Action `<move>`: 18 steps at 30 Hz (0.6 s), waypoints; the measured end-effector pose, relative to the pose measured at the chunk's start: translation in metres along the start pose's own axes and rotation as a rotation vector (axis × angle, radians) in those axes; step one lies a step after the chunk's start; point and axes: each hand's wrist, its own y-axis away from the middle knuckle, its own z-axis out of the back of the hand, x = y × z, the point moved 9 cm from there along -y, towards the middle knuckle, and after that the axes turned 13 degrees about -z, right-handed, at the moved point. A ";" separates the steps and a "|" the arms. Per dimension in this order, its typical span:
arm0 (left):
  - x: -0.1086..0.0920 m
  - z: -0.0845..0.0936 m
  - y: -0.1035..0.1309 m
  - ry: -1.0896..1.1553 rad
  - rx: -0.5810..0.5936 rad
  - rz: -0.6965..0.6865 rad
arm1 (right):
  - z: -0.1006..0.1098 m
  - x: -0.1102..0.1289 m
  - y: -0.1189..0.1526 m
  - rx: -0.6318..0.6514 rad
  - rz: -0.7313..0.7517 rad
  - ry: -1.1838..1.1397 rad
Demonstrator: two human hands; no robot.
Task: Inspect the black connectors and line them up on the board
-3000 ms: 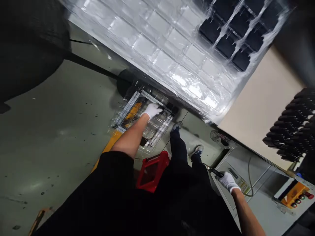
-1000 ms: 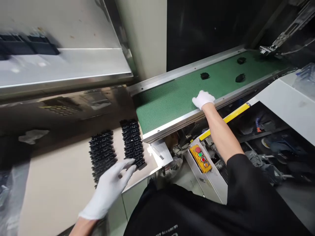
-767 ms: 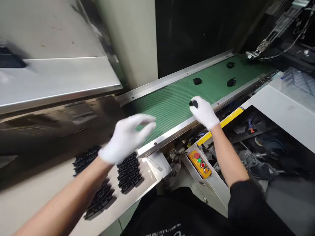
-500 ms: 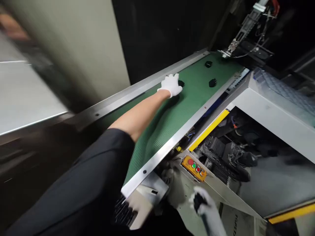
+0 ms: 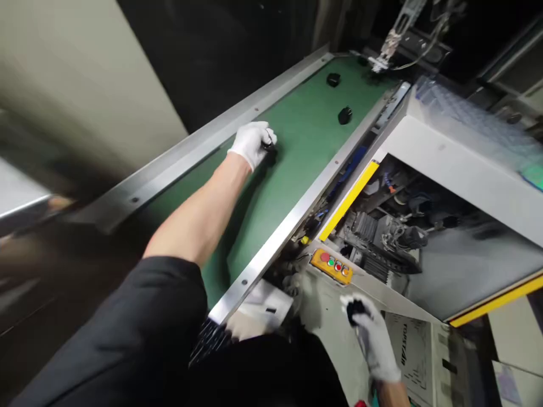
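Observation:
My left hand (image 5: 253, 143), in a white glove, reaches over the green conveyor belt (image 5: 303, 133), its fingers closed on a small black part (image 5: 267, 146). Lower right, my right hand (image 5: 371, 333), also white-gloved, grips another black part (image 5: 355, 310) beside the machine. Farther up the belt lie two more black parts, one near the far rail (image 5: 333, 79) and one toward the near rail (image 5: 345, 115).
A metal robot arm (image 5: 388, 48) hangs over the belt's far end. To the right stands a white machine housing (image 5: 462, 150) with yellow edges and an orange button box (image 5: 331, 267). A printed carton (image 5: 409, 353) is at the lower right.
My left hand has closed around the black part and drawn back toward me. My right hand, still holding its part, has come farther into view. The whole view has shifted.

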 end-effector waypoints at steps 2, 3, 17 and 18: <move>-0.033 0.022 0.081 0.102 -0.085 0.033 | -0.064 0.041 0.007 0.264 0.085 0.000; -0.052 0.032 0.131 0.230 -0.174 0.071 | -0.095 0.057 0.015 0.378 0.126 0.009; -0.224 0.013 0.612 0.273 -1.163 0.062 | -0.187 -0.081 0.191 1.395 0.252 0.557; -0.232 0.013 0.625 0.274 -1.194 0.039 | -0.184 -0.090 0.198 1.423 0.244 0.591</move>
